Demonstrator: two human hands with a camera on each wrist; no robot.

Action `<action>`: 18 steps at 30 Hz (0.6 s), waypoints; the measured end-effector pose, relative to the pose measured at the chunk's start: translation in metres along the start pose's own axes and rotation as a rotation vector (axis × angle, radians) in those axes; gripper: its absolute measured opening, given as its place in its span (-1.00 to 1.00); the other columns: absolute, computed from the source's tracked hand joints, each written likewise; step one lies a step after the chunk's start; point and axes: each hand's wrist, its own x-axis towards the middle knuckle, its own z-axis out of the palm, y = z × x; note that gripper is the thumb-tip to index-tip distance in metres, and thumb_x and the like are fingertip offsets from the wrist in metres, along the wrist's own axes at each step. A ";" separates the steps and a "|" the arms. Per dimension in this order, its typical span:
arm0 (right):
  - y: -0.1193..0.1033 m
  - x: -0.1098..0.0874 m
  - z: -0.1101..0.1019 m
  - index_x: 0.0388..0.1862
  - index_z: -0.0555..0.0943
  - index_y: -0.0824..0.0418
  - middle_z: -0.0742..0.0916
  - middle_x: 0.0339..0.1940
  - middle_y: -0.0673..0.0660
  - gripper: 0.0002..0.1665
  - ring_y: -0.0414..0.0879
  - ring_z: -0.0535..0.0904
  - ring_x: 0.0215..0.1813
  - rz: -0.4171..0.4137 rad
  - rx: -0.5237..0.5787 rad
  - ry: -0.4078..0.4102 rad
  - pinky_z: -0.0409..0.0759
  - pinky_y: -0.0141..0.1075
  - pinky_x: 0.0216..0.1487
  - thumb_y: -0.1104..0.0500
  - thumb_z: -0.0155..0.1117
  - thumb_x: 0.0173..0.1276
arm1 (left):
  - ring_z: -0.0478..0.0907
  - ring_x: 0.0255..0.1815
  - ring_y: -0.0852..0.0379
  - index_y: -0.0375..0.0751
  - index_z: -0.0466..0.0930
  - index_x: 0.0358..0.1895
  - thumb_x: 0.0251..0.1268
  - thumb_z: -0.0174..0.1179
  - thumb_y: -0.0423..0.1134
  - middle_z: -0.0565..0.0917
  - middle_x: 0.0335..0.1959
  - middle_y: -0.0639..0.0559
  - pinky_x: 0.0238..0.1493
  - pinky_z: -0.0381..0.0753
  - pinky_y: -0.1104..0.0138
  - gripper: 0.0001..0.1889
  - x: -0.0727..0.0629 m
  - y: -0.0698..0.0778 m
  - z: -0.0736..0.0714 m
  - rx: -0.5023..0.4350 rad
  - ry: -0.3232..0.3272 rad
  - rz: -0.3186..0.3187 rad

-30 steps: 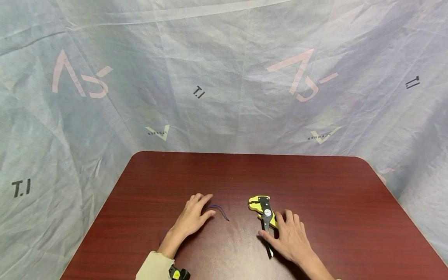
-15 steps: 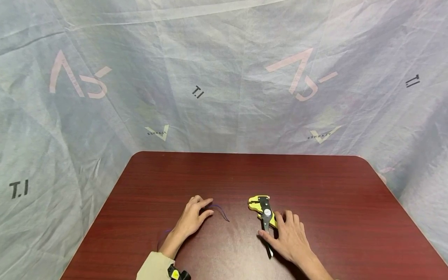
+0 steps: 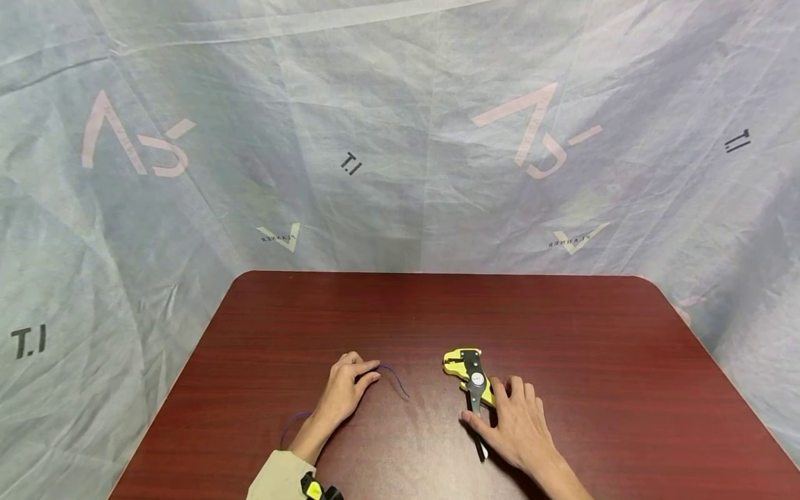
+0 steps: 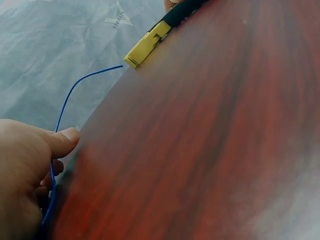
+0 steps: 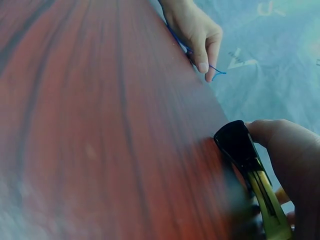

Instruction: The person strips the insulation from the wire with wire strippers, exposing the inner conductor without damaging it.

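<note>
a thin, bendable blue wire (image 4: 70,94) is pinched between thumb and forefinger of the left hand (image 3: 342,390), its free end bowing toward four o'clock; a pinch nearer that end would probably steady it better; at three o'clock lies a yellow-and-black, plier-like wire stripper (image 3: 478,379), its handles touched by the right hand's (image 3: 521,425) spread thumb and fingers, how firmly i cannot tell; the left wrist hides the wire's middle; beneath is a glossy red-brown table (image 3: 375,312), toward twelve o'clock a creased grey cloth (image 3: 400,187).
</note>
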 end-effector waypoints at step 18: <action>-0.013 -0.011 -0.007 -0.12 0.58 0.28 0.53 -0.23 0.22 -0.11 0.11 0.44 -0.25 0.072 -0.009 0.005 0.43 -0.09 -0.45 -0.41 0.52 -0.13 | 0.27 -0.47 0.37 -0.34 0.80 -0.18 0.10 0.42 -0.39 0.55 -0.54 0.09 -0.47 0.32 0.51 -0.81 0.001 -0.002 0.000 -0.067 0.043 -0.058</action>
